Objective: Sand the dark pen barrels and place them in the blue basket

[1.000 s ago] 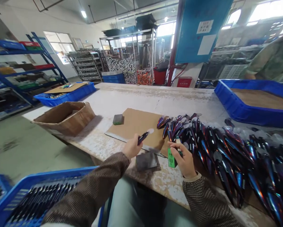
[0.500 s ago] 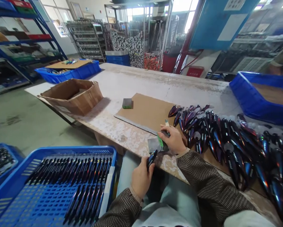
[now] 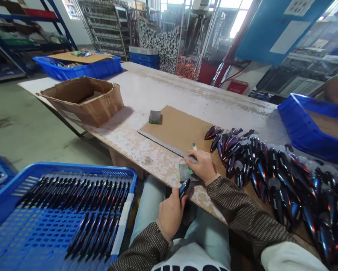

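My left hand (image 3: 171, 211) grips a dark, glossy fishing lure (image 3: 184, 188), its tip pointing up just off the table's front edge. At that edge, my right hand (image 3: 204, 165) is closed with a small grey block (image 3: 192, 159) under its fingers. A short pale stick with a dark tip (image 3: 194, 146) juts up beside those fingers; I cannot tell whether they hold it. Below them lies a flat grey piece with green edging (image 3: 184, 173), partly covered by the hand. Many similar dark lures (image 3: 259, 165) with clear bills are heaped to the right.
A grey block with green sides (image 3: 155, 116) rests on a cardboard sheet (image 3: 174, 130). At lower left, a blue basket (image 3: 84, 167) holds rows of lures. An open carton (image 3: 101, 113) and a blue crate (image 3: 106, 69) stand farther left; another blue crate (image 3: 298, 124) is at right.
The camera view has tilted down slightly. My right fingers have tipped the grey block to a flatter angle, showing more green edging below. My left hand still holds the lure.
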`<state>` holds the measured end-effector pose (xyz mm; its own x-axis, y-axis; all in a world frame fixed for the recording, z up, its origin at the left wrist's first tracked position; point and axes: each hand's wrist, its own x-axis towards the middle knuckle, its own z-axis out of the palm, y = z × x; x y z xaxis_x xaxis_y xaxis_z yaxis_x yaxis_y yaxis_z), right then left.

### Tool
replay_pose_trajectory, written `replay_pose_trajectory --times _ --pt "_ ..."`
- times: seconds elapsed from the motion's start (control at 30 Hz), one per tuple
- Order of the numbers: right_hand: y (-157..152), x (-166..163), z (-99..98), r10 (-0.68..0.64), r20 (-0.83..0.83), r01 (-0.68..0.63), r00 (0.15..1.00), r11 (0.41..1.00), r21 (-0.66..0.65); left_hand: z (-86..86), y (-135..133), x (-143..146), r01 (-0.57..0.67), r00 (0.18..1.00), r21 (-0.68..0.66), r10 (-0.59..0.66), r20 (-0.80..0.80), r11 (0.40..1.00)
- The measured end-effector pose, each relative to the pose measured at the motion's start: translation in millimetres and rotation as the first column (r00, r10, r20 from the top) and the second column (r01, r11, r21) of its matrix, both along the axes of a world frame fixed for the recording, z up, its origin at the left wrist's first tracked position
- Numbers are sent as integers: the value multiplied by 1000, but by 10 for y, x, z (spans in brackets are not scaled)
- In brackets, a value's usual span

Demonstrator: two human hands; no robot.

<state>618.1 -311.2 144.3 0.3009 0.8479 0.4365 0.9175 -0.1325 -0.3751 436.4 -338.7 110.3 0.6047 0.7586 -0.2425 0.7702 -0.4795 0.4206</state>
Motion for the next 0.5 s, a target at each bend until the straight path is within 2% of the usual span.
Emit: replay_pose_trajectory --times 0.17,0.33,0.43,0.5 --pt "-42 -67 -19 129 29 -130 991 991 42 0 -18 -4 2 1000 -6 -2 -12 1000" --pt "-42 -25 -12 29 5 -29 1000 999 28 13 -23 -5 10 1000 -3 -10 -22 1000" --pt "-29 -46 -15 136 28 -137 990 989 61 3 -22 -6 9 1000 2 -9 -27 1000" --pt "-20 -29 -18 140 43 -142 989 989 41 -4 -19 -11 5 1000 22 -5 -16 1000"
